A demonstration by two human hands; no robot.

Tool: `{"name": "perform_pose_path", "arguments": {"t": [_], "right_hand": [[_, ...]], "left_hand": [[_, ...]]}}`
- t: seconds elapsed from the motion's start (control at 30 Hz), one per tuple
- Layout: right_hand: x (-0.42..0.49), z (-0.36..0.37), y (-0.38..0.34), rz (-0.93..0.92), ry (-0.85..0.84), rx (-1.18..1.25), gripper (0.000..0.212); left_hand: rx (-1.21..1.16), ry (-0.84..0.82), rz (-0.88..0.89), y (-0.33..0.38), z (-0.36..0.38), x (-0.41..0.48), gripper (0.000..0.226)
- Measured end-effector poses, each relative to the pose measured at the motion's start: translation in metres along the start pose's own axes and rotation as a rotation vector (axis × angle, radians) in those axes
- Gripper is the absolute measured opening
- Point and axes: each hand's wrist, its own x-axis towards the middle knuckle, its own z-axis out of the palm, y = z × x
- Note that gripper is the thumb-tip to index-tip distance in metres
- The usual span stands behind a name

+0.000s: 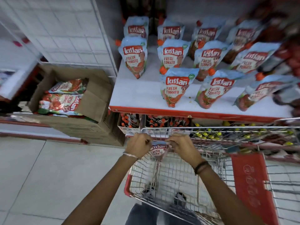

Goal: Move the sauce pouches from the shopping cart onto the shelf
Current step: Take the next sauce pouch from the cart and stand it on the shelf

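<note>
A pale blue and red tomato sauce pouch (158,151) hangs upright over the wire shopping cart (175,174). My left hand (138,146) grips its top left corner and my right hand (182,146) grips its top right corner. The rest of the cart basket that I can see holds nothing else. Beyond the cart, the white shelf with a red front edge (138,95) carries several identical pouches (176,87) standing upright in rows. The shelf's front left part is bare.
An open cardboard box (90,101) with several more pouches lying flat stands on the floor to the left of the shelf. A lower shelf (162,122) holds bottles with orange and yellow caps. A red panel (253,184) lines the cart's right side. Pale floor tiles lie at the lower left.
</note>
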Motion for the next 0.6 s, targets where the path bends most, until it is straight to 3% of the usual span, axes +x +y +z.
{"name": "perform_pose_path", "arguments": {"t": [0.33,0.6], "right_hand": [[0.045,-0.103,-0.114,-0.223,0.295,-0.006,0.01],[0.121,-0.124,-0.157,-0.283,0.392,-0.079,0.014]], "left_hand": [[-0.194,0.294,0.175,0.032,-0.167,0.006,0.01],[-0.185,0.443,0.169,0.02,-0.233,0.052,0.007]]}}
